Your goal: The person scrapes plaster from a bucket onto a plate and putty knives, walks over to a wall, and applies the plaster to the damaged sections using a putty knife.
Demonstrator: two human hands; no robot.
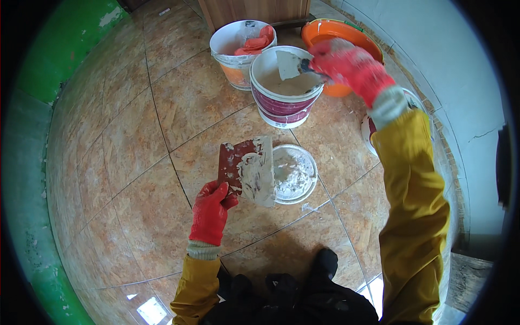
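gripping a scraper (288, 65), right hand (346, 64) blurred, handle (306, 66) mostly hidden

The flat red-brown rectangular board (229, 161) looks rough with off-white paste (254, 174); the white-and-maroon round bucket (283, 107) is smooth plastic, the round orange basin (346, 33) glossy plastic

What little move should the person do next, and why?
Probably dip the scraper deeper into the purple-and-white bucket: the right hand holds it at the open mouth, and the board in the left hand shows smeared white paste with bare red patches.
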